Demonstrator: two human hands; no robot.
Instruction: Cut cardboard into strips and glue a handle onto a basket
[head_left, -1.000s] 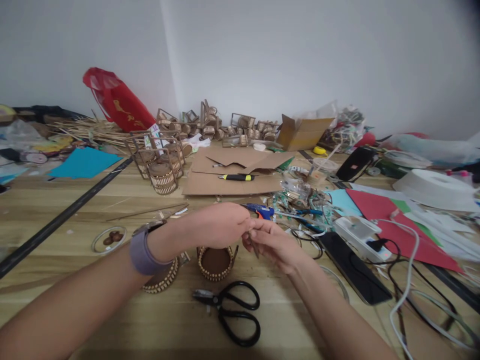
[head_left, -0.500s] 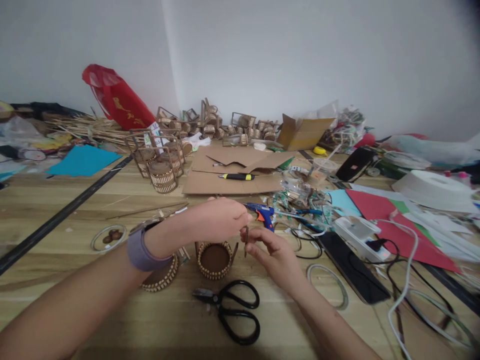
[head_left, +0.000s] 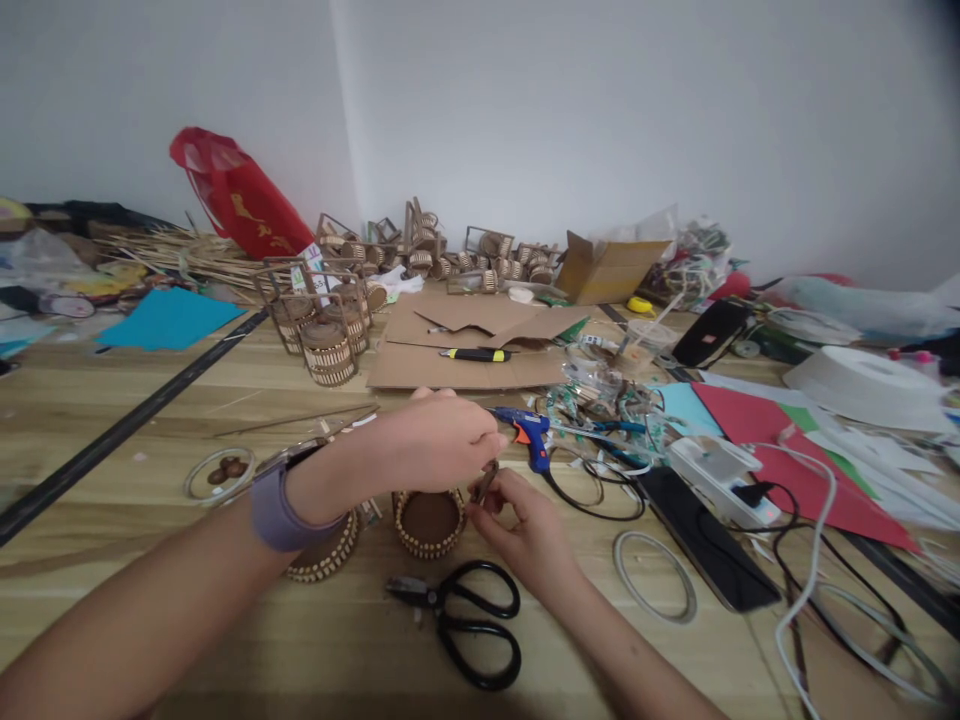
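My right hand (head_left: 529, 525) pinches a short brown wooden strip (head_left: 487, 482) between thumb and fingers, close to the right side of a small round basket (head_left: 430, 523) with a brown base and a beaded-looking rim. Just above the strip, my left hand (head_left: 442, 435) is closed, its fingertips bent down toward the strip's upper end. What those fingers hold is hidden. Under my left wrist a second round basket (head_left: 330, 555) is partly covered. Black-handled scissors (head_left: 472, 620) lie in front of the baskets.
A blue glue gun (head_left: 531, 435) lies beyond my hands, its cable curling right. Behind it are cardboard (head_left: 450, 375) and a yellow-black utility knife (head_left: 475, 355). Finished-looking baskets with frames (head_left: 330, 350) stand left. A phone (head_left: 709, 540), power strip (head_left: 724, 475) and grey ring (head_left: 655, 575) lie right.
My right hand has moved left and slightly down, bringing the strip nearer the basket. The strip has gone from upright to tilted. My left hand has barely moved.
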